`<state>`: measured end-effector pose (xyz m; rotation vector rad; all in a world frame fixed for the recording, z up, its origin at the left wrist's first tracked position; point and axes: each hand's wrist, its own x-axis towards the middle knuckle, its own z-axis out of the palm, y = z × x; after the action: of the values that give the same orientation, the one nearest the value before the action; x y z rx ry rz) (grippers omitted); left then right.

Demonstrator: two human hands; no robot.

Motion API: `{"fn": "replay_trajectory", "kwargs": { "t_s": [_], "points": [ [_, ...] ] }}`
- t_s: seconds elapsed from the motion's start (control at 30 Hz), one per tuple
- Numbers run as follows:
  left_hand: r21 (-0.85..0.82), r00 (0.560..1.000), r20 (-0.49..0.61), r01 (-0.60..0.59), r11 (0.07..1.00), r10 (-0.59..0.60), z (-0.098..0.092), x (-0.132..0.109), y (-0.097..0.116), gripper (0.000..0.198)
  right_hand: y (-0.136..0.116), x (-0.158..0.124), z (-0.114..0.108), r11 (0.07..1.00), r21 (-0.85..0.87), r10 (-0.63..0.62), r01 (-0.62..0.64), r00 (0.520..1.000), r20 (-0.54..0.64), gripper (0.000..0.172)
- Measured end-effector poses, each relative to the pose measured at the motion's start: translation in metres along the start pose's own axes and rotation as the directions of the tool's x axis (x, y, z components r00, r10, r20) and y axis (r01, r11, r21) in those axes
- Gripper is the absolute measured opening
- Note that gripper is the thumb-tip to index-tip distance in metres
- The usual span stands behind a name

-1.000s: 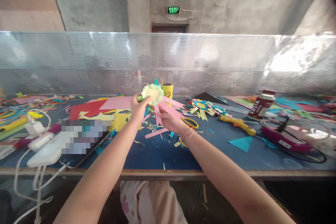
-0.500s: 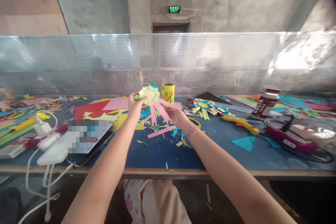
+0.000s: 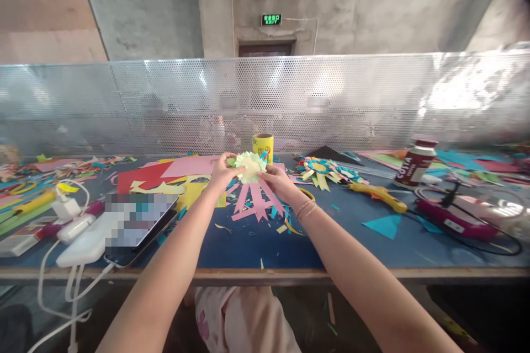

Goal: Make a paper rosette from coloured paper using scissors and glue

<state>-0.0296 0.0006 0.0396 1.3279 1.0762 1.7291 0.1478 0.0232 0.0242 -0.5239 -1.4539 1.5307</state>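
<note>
A pale green pleated paper rosette [image 3: 250,166] with pink paper strips [image 3: 257,198] hanging from it is held up over the blue table [image 3: 256,242]. My left hand [image 3: 222,173] pinches its left edge, and my right hand [image 3: 276,180] grips its right edge. Both hands are closed on it. Yellow-handled scissors [image 3: 298,210] lie partly hidden under my right wrist.
A yellow roll [image 3: 263,145] stands just behind the rosette. A finished blue and yellow rosette [image 3: 321,168], a yellow glue gun [image 3: 379,196] and a brown bottle [image 3: 414,164] are to the right. A phone [image 3: 136,226], power bank [image 3: 85,242] and cables lie left. Paper scraps cover the table.
My right hand has come up from the pink strips to the rosette's right edge. The rosette has turned so that the strips hang downward, and it sits slightly lower and further right.
</note>
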Motion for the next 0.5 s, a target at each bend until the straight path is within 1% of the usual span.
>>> {"fn": "replay_trajectory", "kwargs": {
  "t_s": [0.07,0.1,0.17,0.23,0.27,0.3,0.37,0.5],
  "points": [
    [-0.019,1.000,0.006,-0.004,1.000,0.004,0.003,-0.001,0.000,0.053,0.003,0.001,0.003,0.999,-0.024,-0.037,0.036,0.999,-0.026,0.033],
    [-0.056,1.000,0.007,0.011,0.998,-0.010,0.004,-0.002,0.001,0.053,0.004,0.002,0.003,0.998,-0.032,-0.059,0.058,0.997,-0.045,0.033],
    [-0.179,0.999,0.025,0.047,0.983,-0.044,0.006,-0.003,0.003,0.051,0.004,0.004,0.002,0.994,-0.029,-0.106,0.104,0.992,-0.075,0.032],
    [-0.294,0.994,0.074,0.094,0.951,-0.076,0.009,-0.005,0.003,0.048,0.004,0.006,0.001,0.989,-0.003,-0.149,0.149,0.984,-0.102,0.033],
    [-0.324,0.991,0.103,0.119,0.939,-0.090,0.010,-0.006,0.003,0.046,0.004,0.006,0.000,0.986,0.009,-0.165,0.167,0.979,-0.119,0.034],
    [-0.332,0.986,0.128,0.141,0.933,-0.104,0.011,-0.008,0.001,0.045,0.004,0.007,-0.001,0.984,0.011,-0.177,0.180,0.975,-0.138,0.034],
    [-0.298,0.979,0.151,0.174,0.939,-0.133,0.015,-0.011,-0.003,0.042,0.005,0.007,-0.001,0.981,-0.014,-0.194,0.194,0.965,-0.179,0.035],
    [-0.217,0.980,0.134,0.177,0.960,-0.150,0.019,-0.015,-0.009,0.038,0.009,0.008,-0.002,0.971,-0.089,-0.235,0.220,0.946,-0.225,0.031]
  ]
}}
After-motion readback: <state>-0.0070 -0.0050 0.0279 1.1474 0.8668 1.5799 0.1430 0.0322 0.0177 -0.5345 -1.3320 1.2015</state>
